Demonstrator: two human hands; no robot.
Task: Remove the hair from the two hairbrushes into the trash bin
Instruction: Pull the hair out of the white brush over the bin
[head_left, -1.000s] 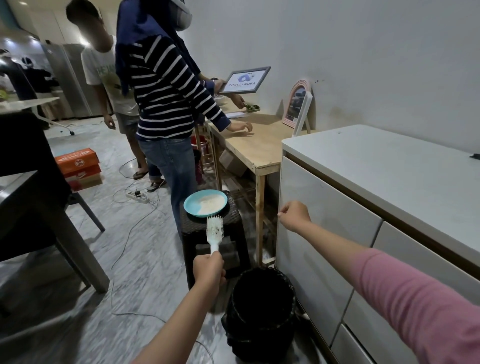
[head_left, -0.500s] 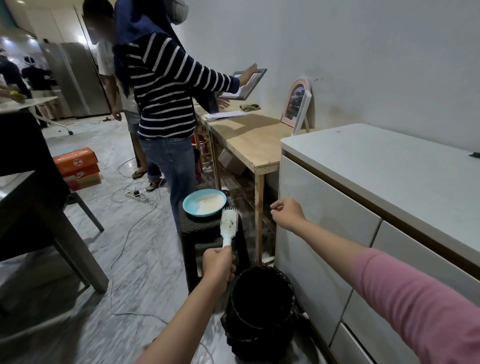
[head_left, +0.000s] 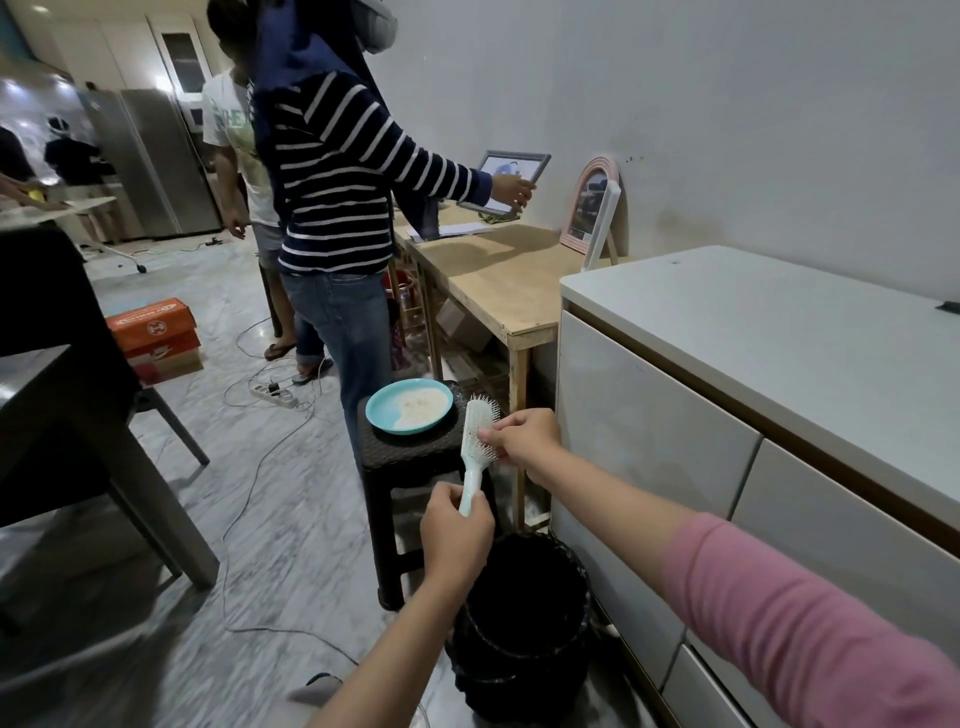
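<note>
The left hand (head_left: 456, 527) grips the handle of the pale hairbrush (head_left: 475, 446) upright above the black trash bin (head_left: 524, 618), the right hand (head_left: 522, 435) pinches closed at its bristles, and the orange shoebox (head_left: 156, 332) lettering is illegible.

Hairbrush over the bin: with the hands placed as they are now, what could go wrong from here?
1. The hairbrush sits ahead of the trash bin, over the black stool, so pulled hair may miss the bin.
2. The blue plate lies beside the bristles; loose hair could drift onto it.
3. The left hand grips only the handle's end while the right hand tugs, so the brush could twist.
</note>
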